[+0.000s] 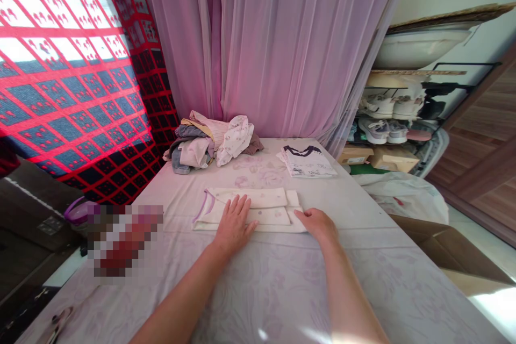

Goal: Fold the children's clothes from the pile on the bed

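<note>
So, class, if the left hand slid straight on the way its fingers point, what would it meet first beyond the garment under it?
Beyond the folded garment, the left hand would probably meet the right end of the clothes pile, though depth leaves that unsure.

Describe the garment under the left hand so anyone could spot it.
Start at the purple curtain; below it spreads a pale floral cloth. Mid-cloth, the left hand and right hand touch a cream top. Unlike the dark-collared folded top, it is lilac-edged at the neck.
</note>
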### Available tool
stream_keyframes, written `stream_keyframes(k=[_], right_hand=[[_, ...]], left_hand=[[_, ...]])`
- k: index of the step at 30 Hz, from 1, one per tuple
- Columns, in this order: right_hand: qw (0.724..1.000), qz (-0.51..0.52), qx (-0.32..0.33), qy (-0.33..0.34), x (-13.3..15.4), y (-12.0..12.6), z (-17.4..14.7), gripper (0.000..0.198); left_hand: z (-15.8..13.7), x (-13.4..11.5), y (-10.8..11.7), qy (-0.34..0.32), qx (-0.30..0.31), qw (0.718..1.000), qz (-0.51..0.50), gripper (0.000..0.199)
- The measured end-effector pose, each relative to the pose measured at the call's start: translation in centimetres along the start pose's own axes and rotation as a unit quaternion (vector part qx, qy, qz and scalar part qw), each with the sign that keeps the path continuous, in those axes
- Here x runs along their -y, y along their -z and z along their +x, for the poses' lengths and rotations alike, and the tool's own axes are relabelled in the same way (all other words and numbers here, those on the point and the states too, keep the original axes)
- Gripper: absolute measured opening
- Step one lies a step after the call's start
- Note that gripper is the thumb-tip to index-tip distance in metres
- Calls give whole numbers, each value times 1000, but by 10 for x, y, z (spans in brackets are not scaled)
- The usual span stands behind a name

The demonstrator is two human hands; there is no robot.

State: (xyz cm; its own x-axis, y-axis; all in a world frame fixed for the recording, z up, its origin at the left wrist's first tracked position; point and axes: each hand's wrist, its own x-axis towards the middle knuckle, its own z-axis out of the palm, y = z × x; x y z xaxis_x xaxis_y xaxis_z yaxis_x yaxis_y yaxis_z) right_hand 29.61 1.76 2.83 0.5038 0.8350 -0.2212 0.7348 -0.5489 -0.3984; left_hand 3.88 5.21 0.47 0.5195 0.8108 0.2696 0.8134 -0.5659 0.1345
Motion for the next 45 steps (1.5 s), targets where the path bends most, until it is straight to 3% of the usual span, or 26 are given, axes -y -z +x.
stream_keyframes(k=[7,14,17,19,20,23,28,30,32,34,36,39,42,45], right_hand=[[996,89,10,24,3,3,-1,25],[966,252,-18,58,15,-5,-1,27],[950,298,-30,81,25,-2,-7,30],[940,324,-35,102,36,1,-13,31],[936,330,-37,114,43,2,-17,31],[937,313,-39,149,69,7,-26,28],[949,233,-44,210,121,5,-40,24],[933,257,-6,251,137,-2,-43,28],[907,307,56,283,148,-13,-45,33],[880,358,104,295,154,-24,-46,37],[861,405,113,285,155,-31,-45,41],[848,469,42,244,144,-33,-40,45],[855,475,-45,201,123,-33,-30,47],[884,411,-68,213,108,-42,-23,50]], left_hand=[[8,-16,-21,-9,24,1000,8,68],[5,-18,-17,-2,33,999,-7,67],[13,-20,-8,26,51,996,-75,61],[27,-23,0,82,59,975,-198,61],[36,-24,5,113,60,956,-266,64],[62,-28,22,194,82,859,-466,79],[68,-17,49,195,114,597,-770,83],[59,-1,52,198,103,521,-824,72],[50,18,49,229,89,465,-851,54],[43,34,43,259,68,429,-863,35],[41,44,38,276,51,413,-866,29],[39,49,34,286,48,400,-869,39],[35,56,36,313,41,380,-870,48],[24,73,38,338,37,377,-861,52]])
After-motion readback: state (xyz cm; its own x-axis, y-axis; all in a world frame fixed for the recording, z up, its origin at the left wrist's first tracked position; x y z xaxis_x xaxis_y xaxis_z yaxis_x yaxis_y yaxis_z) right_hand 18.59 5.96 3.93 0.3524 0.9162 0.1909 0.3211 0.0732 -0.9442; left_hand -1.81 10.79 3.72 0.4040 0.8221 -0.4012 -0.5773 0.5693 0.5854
